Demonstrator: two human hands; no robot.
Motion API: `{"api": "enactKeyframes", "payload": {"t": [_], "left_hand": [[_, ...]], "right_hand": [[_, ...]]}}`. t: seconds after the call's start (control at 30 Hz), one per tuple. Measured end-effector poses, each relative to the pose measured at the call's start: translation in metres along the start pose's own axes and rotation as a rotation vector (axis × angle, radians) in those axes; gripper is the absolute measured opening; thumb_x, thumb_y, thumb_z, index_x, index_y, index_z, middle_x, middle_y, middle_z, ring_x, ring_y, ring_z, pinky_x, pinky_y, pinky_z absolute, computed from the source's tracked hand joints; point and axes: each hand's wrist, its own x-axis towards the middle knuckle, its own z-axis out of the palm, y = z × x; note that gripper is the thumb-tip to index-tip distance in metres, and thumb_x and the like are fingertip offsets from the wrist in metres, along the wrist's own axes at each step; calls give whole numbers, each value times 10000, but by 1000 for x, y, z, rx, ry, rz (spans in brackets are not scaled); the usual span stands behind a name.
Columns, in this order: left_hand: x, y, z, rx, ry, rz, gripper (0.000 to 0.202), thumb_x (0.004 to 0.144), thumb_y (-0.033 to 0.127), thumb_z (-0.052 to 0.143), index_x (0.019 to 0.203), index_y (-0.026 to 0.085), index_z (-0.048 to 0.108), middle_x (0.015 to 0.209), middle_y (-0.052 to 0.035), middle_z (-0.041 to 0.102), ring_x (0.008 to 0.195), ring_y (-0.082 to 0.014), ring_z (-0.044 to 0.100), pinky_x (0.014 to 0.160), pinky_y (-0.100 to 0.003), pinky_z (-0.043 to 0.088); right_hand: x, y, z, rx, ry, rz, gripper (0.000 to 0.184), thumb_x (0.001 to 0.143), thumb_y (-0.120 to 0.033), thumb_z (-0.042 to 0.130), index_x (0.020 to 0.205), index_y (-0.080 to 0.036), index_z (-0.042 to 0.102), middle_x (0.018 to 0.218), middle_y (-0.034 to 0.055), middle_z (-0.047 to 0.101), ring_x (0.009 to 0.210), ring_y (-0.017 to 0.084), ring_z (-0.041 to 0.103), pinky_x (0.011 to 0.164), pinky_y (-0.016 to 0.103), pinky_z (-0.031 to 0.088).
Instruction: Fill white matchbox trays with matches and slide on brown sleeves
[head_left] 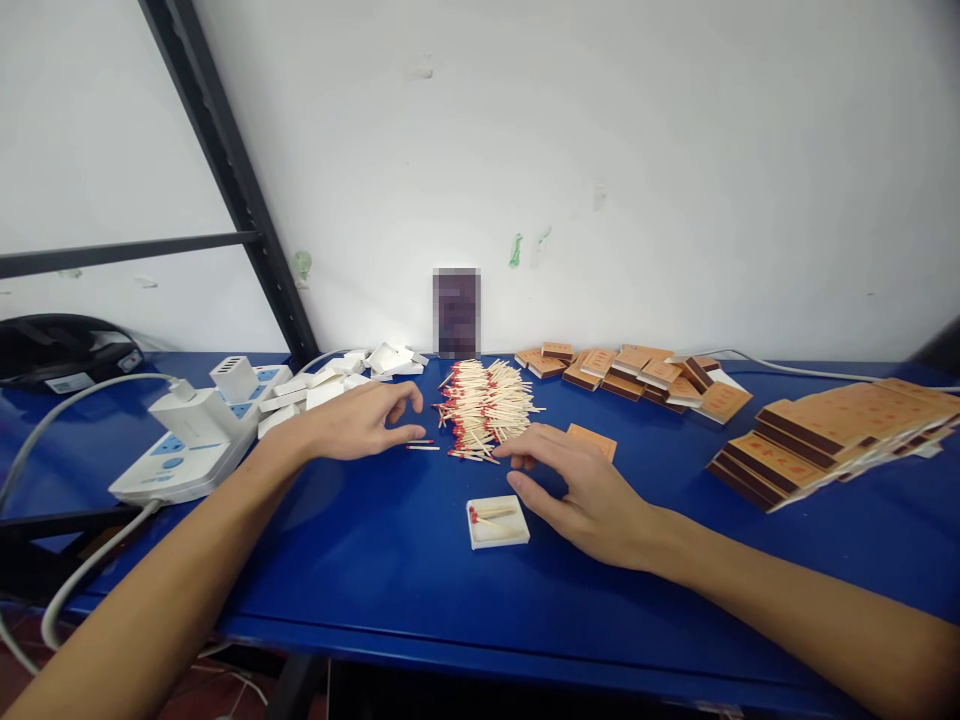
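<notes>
Matchbox [598,440] partly hidden behind right grip [589,497], pinch unclear — left grip [360,420] spread near matches [487,405]

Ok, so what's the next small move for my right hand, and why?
I'd probably have your right hand pinch a few sticks from the match pile and lay them in the small white tray: its fingers are at the pile's near edge, the tray sits just in front, and it holds only a few matches.
</notes>
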Motion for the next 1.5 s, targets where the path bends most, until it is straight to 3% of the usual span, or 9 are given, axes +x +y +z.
{"api": "enactKeyframes", "payload": {"t": [0.2,0.4,0.5,0.6,0.8,1.0,1.17,1.3,1.5], "left_hand": [[3,6,15,-35,-130,63,251,947,372,418,927,164,558,962,-64,548,802,-171,515,745,-304,404],[1,29,13,-142,-117,112,222,967,342,416,900,162,529,884,-38,527,744,-153,477,691,-285,389],[0,46,12,-249,-72,211,223,984,342,410,891,169,515,844,-16,526,724,-138,461,670,-268,374],[0,58,16,-358,-90,258,213,979,348,445,896,168,523,771,12,514,665,-117,435,616,-247,352],[0,63,26,-514,-139,300,164,949,299,505,872,165,558,748,27,538,615,-90,429,563,-220,343],[2,57,23,-635,-151,223,215,893,373,610,879,159,626,664,40,508,580,-87,392,519,-216,310],[4,51,19,-702,22,183,238,918,322,576,1095,178,643,779,4,608,651,-103,489,582,-231,382],[3,55,19,-853,87,210,158,907,291,597,984,158,635,858,-32,674,739,-129,602,697,-277,481],[-1,68,25,-909,122,306,87,819,235,715,820,157,675,843,-25,675,799,-135,600,759,-293,480]], "right_hand": [[2,0,0,1,40,-7,165,933,-209,488,1048,-175,600,851,42,624,779,169,564,724,319,462],[6,3,1,-58,65,-24,159,924,-222,524,1047,-171,611,845,46,645,782,173,577,716,310,452],[8,2,1,-195,55,-120,164,914,-274,578,1035,-175,627,874,54,675,796,184,585,726,325,427],[8,-2,-1,-325,63,-240,103,926,-243,571,896,-177,645,799,30,685,718,162,564,675,313,366],[5,-9,-4,-355,10,-310,180,962,-229,504,822,-181,607,747,14,658,680,144,532,642,309,304],[4,-8,-8,-366,-76,-267,200,992,-239,447,845,-176,568,767,25,634,689,154,524,677,312,308],[0,-11,-17,-219,-127,-168,143,978,-229,457,862,-194,533,804,15,625,719,155,514,697,302,337],[-1,-10,-19,-161,-197,-102,91,935,-251,511,860,-202,522,813,13,611,716,159,505,695,307,357],[0,-6,-17,-80,-100,-23,60,917,-259,524,897,-203,532,828,22,603,748,165,534,689,307,403]]}}
